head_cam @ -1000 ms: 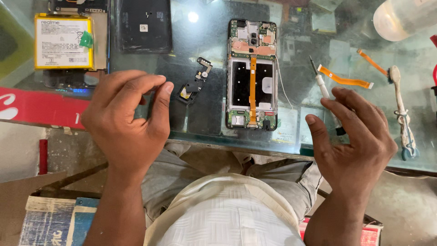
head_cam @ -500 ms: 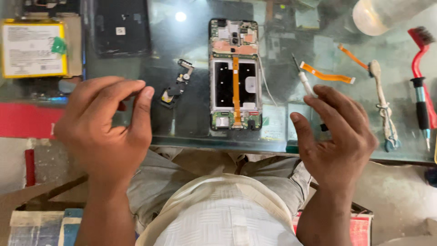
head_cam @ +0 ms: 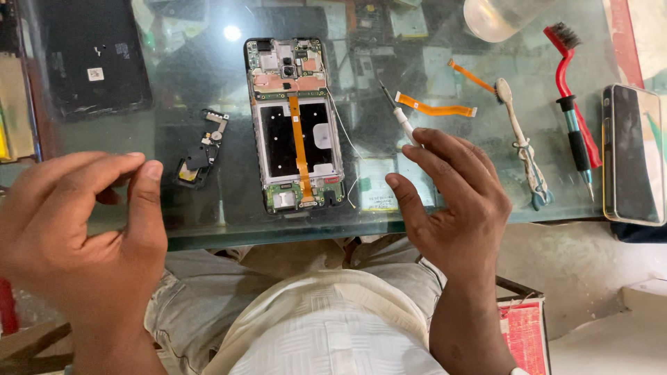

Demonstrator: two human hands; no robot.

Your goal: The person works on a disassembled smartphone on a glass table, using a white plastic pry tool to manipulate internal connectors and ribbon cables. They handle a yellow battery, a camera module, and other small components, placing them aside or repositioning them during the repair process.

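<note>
An opened phone lies back-up on the glass counter, its boards and an orange flex cable exposed. My right hand hovers just right of it, fingers curled around a thin white-handled screwdriver whose tip points up and left. My left hand is raised at the near left with thumb and fingertips pinched close together; whether something tiny sits between them cannot be seen. A small removed black part lies on the glass between my left hand and the phone.
A black back cover lies far left. To the right are an orange flex strip, a white spudger tied with cord, a red brush, a second phone and a clear jar.
The view has shifted left, so everything on the counter sits further right in frame. My left hand's fingers have drawn closer into a pinch. The right hand keeps the screwdriver.
</note>
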